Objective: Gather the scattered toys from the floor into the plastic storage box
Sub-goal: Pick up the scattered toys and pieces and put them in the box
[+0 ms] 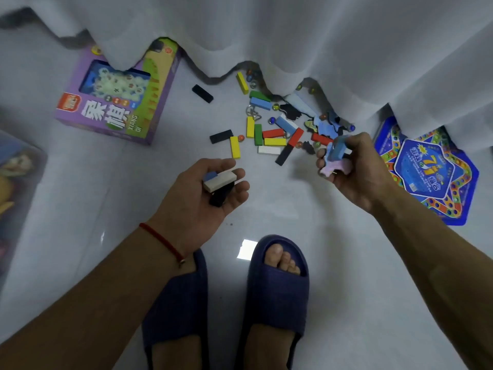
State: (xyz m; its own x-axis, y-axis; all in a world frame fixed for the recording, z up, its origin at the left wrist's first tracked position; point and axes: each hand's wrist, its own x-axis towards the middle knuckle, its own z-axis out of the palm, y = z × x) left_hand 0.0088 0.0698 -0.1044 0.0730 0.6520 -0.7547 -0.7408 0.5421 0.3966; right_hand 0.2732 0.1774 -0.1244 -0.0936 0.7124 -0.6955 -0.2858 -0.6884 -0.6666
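Observation:
Coloured wooden blocks (269, 134), marbles and flat puzzle pieces lie scattered on the white floor below a curtain. My left hand (197, 198) is palm up, holding a white block (220, 181), a blue one and a black one. My right hand (354, 166) grips a blue block (338, 149) and a pink puzzle piece (336, 166) just right of the pile. A translucent plastic storage box (16, 198) shows at the left edge.
A purple chess game box (117, 100) lies at the back left, partly under the white curtain (293, 36). A blue star-shaped game tin (426, 172) lies to the right. My feet in dark blue slippers (277, 287) stand below the hands.

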